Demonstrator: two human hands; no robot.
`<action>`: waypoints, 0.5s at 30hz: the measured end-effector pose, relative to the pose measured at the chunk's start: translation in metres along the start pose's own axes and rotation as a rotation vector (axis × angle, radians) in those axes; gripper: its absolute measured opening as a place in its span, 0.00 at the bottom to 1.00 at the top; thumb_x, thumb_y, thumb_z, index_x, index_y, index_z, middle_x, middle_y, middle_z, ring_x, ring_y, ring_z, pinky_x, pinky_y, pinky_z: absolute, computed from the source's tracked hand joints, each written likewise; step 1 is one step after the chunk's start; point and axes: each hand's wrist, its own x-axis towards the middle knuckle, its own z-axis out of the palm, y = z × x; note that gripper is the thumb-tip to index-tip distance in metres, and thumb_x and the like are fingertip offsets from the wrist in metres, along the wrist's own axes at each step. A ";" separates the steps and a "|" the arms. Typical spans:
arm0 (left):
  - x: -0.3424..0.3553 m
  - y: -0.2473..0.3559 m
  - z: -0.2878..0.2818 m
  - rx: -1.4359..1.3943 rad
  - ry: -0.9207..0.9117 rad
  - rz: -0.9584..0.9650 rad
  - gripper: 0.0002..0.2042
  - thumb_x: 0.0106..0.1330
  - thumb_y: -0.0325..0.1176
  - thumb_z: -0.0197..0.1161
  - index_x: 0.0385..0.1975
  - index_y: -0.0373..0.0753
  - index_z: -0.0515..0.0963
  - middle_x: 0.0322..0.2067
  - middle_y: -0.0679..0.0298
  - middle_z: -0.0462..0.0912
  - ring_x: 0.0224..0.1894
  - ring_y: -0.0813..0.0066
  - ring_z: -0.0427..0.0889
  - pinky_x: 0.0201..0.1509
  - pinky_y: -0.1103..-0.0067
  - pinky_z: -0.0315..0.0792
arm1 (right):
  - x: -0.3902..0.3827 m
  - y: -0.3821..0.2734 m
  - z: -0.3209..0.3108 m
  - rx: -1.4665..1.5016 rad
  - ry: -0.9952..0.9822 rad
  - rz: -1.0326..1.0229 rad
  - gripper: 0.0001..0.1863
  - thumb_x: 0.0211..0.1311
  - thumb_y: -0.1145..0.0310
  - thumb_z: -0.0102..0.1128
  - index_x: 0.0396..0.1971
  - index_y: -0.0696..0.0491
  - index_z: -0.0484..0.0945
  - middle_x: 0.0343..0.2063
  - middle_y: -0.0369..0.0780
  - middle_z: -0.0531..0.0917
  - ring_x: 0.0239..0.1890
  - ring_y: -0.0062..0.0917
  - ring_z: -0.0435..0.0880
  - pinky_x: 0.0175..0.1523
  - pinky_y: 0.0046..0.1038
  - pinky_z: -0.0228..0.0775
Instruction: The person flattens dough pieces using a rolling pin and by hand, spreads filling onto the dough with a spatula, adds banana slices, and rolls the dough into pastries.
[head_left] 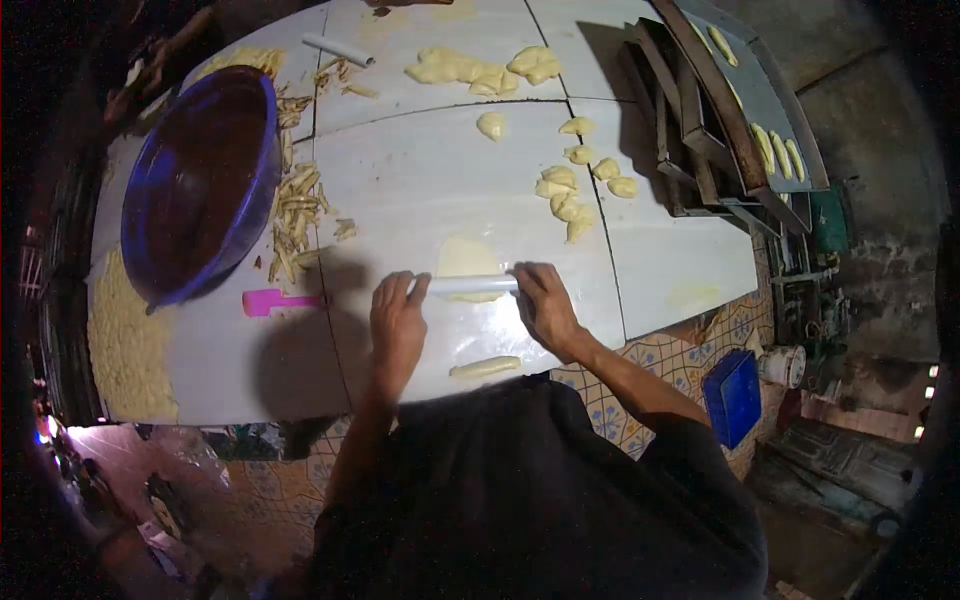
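A white rolling pin [470, 285], shaped like a plain tube, lies across a thin flattened piece of dough [466, 256]. My left hand [398, 318] is closed on its left end and my right hand [548, 312] on its right end. The dough shows on both the far and near sides of the pin. Nearer to me, a rolled-up dough piece [485, 367] rests by the table's front edge. Beyond my right hand lie several small dough lumps [565, 205], some touching each other.
At the left stands a large blue tub [268, 180] with dark brown contents, beside yellowish-brown strips [296, 215] and a pink scraper [262, 302]. Another tube [338, 49] and larger dough masses [455, 68] lie at the back. Stacked metal trays [715, 120] at the right hold shaped dough.
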 end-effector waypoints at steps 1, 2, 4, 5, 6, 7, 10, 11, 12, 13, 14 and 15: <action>-0.011 0.005 -0.003 0.008 0.046 0.014 0.16 0.56 0.19 0.59 0.44 0.36 0.83 0.41 0.59 0.81 0.51 0.56 0.77 0.59 0.63 0.69 | -0.008 -0.010 -0.006 -0.010 -0.034 -0.013 0.18 0.55 0.81 0.63 0.48 0.61 0.80 0.45 0.49 0.80 0.48 0.45 0.78 0.52 0.41 0.75; -0.019 0.008 -0.007 0.012 0.057 0.006 0.16 0.56 0.19 0.59 0.44 0.36 0.83 0.41 0.59 0.81 0.51 0.56 0.77 0.59 0.63 0.69 | -0.015 -0.014 -0.004 -0.010 -0.037 -0.027 0.18 0.55 0.81 0.63 0.48 0.61 0.80 0.45 0.49 0.80 0.48 0.45 0.78 0.52 0.41 0.75; -0.035 0.016 -0.015 -0.027 0.034 -0.035 0.14 0.56 0.21 0.62 0.43 0.37 0.83 0.41 0.59 0.81 0.51 0.59 0.77 0.59 0.64 0.66 | -0.029 -0.017 0.002 0.054 -0.076 0.033 0.20 0.53 0.81 0.65 0.49 0.62 0.80 0.46 0.49 0.80 0.48 0.44 0.78 0.51 0.41 0.75; -0.039 0.020 -0.022 -0.035 -0.020 -0.029 0.13 0.56 0.25 0.64 0.42 0.38 0.84 0.40 0.59 0.81 0.51 0.61 0.78 0.60 0.64 0.64 | -0.031 -0.018 0.002 0.089 -0.126 0.001 0.23 0.52 0.81 0.66 0.51 0.61 0.79 0.48 0.49 0.80 0.48 0.44 0.79 0.52 0.40 0.76; -0.041 0.023 -0.028 -0.029 -0.043 -0.010 0.14 0.57 0.26 0.65 0.44 0.37 0.83 0.39 0.60 0.82 0.49 0.62 0.79 0.58 0.66 0.66 | -0.032 -0.020 0.003 0.096 -0.209 0.016 0.24 0.51 0.81 0.67 0.52 0.60 0.80 0.48 0.49 0.80 0.49 0.43 0.79 0.54 0.38 0.77; -0.048 0.018 -0.028 -0.090 -0.056 0.018 0.16 0.57 0.26 0.64 0.47 0.38 0.82 0.40 0.61 0.82 0.48 0.62 0.79 0.57 0.66 0.68 | -0.025 -0.031 0.006 0.152 -0.257 -0.001 0.24 0.52 0.80 0.68 0.52 0.59 0.80 0.49 0.49 0.80 0.49 0.43 0.79 0.55 0.38 0.77; -0.064 0.016 -0.045 -0.168 -0.108 -0.147 0.20 0.59 0.26 0.63 0.53 0.41 0.80 0.45 0.58 0.83 0.49 0.58 0.80 0.58 0.65 0.71 | 0.022 -0.074 0.008 0.277 -0.448 0.005 0.24 0.59 0.69 0.69 0.56 0.58 0.79 0.49 0.49 0.80 0.52 0.42 0.79 0.57 0.40 0.76; -0.074 0.009 -0.051 -0.095 0.031 -0.250 0.20 0.59 0.26 0.63 0.54 0.41 0.79 0.44 0.57 0.83 0.49 0.57 0.80 0.58 0.65 0.71 | 0.046 -0.091 0.015 0.327 -0.353 -0.017 0.24 0.61 0.67 0.68 0.56 0.57 0.79 0.50 0.48 0.81 0.52 0.44 0.79 0.57 0.41 0.75; -0.087 0.001 -0.055 -0.017 0.168 -0.353 0.20 0.60 0.27 0.64 0.54 0.40 0.79 0.44 0.56 0.83 0.49 0.55 0.80 0.59 0.64 0.71 | 0.071 -0.109 0.030 0.384 -0.260 -0.037 0.23 0.62 0.66 0.66 0.57 0.57 0.80 0.50 0.47 0.81 0.52 0.45 0.79 0.57 0.43 0.75; -0.108 -0.012 -0.053 -0.061 0.184 -0.619 0.21 0.61 0.28 0.65 0.57 0.38 0.78 0.47 0.52 0.81 0.52 0.53 0.78 0.60 0.63 0.70 | 0.097 -0.125 0.049 0.389 -0.223 -0.100 0.22 0.62 0.65 0.65 0.55 0.57 0.81 0.48 0.48 0.82 0.51 0.46 0.80 0.56 0.43 0.75; -0.132 -0.031 -0.050 -0.139 0.353 -0.829 0.24 0.61 0.30 0.65 0.59 0.37 0.76 0.52 0.50 0.79 0.56 0.52 0.76 0.63 0.60 0.68 | 0.121 -0.148 0.073 0.407 -0.195 -0.163 0.20 0.63 0.64 0.64 0.52 0.57 0.82 0.45 0.49 0.83 0.50 0.48 0.80 0.56 0.43 0.75; -0.158 -0.052 -0.049 0.152 0.324 -0.980 0.25 0.60 0.29 0.65 0.60 0.37 0.75 0.53 0.49 0.78 0.57 0.52 0.76 0.63 0.59 0.67 | 0.141 -0.167 0.108 0.445 -0.307 -0.193 0.18 0.63 0.64 0.64 0.49 0.57 0.83 0.43 0.50 0.84 0.48 0.48 0.81 0.54 0.43 0.75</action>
